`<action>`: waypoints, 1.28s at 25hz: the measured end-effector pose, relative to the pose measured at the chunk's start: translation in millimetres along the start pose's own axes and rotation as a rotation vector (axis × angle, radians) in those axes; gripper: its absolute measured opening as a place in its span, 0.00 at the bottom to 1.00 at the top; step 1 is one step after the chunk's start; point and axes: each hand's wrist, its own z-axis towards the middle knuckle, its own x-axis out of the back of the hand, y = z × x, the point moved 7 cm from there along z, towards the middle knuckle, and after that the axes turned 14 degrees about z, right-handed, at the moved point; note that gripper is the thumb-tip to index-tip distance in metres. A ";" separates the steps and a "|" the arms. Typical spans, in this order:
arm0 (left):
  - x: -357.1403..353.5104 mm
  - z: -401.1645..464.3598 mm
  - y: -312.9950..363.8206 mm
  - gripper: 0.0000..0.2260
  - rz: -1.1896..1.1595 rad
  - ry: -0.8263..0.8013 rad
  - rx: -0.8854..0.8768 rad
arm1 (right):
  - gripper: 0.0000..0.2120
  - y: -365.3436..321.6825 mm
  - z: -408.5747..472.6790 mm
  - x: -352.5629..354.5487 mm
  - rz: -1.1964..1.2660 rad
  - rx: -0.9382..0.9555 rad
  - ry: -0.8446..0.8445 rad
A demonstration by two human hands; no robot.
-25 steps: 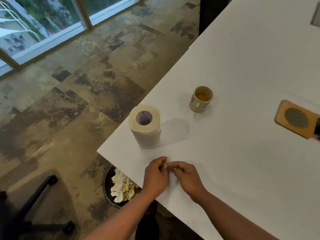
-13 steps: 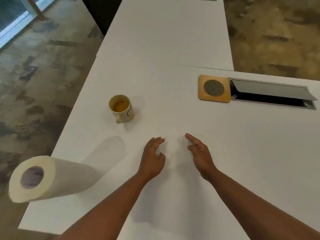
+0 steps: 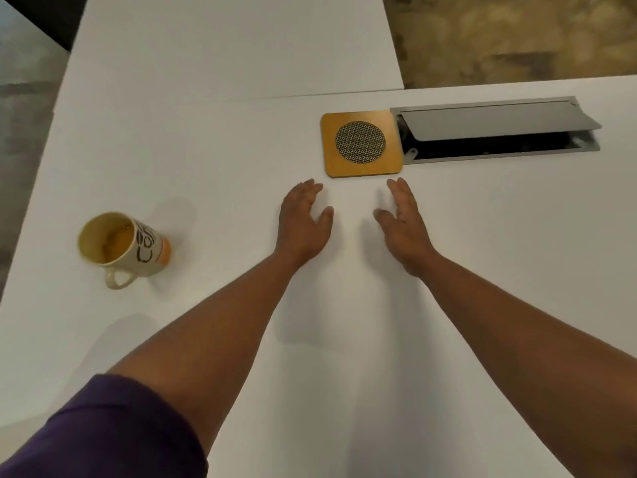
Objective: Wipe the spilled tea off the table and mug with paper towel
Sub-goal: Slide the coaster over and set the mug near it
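Observation:
A cream mug (image 3: 124, 246) with dark lettering and an orange band stands at the left of the white table (image 3: 206, 132), holding some amber tea, handle toward me. My left hand (image 3: 303, 224) and my right hand (image 3: 403, 225) are stretched out side by side over the table's middle, fingers straight, palms down, holding nothing. Both fingertips sit just short of a wooden coaster (image 3: 362, 143). No paper towel shows in this view. I cannot make out any spill on the white surface.
The square wooden coaster with a round mesh centre lies beside an open grey cable hatch (image 3: 496, 129) set into the table. The table's left edge runs close to the mug. A seam joins a second table section behind. Carpet floor lies beyond.
The view swung right and forward, so the paper towel roll left the frame. Both hands opened from a pinch near the table edge and reached forward toward the coaster.

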 end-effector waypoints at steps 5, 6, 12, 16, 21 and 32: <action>-14.3 38.0 12.2 0.28 0.159 0.124 0.041 | 0.35 -5.5 42.4 14.7 0.086 -0.019 0.094; -17.8 40.0 12.9 0.28 0.220 0.137 0.056 | 0.35 -4.9 47.6 17.5 0.094 -0.017 0.106; -28.7 49.6 11.9 0.22 0.431 0.109 0.000 | 0.31 1.9 66.3 23.6 0.210 -0.026 0.143; -24.0 47.6 10.6 0.19 0.330 0.159 0.005 | 0.30 1.4 63.3 26.4 0.373 -0.023 0.115; -10.7 29.5 0.9 0.16 -0.021 0.278 0.082 | 0.27 8.1 41.8 36.2 0.465 -0.036 0.064; -8.9 -126.7 -30.0 0.15 0.041 0.245 0.087 | 0.22 33.9 -103.2 22.8 0.344 -0.106 0.007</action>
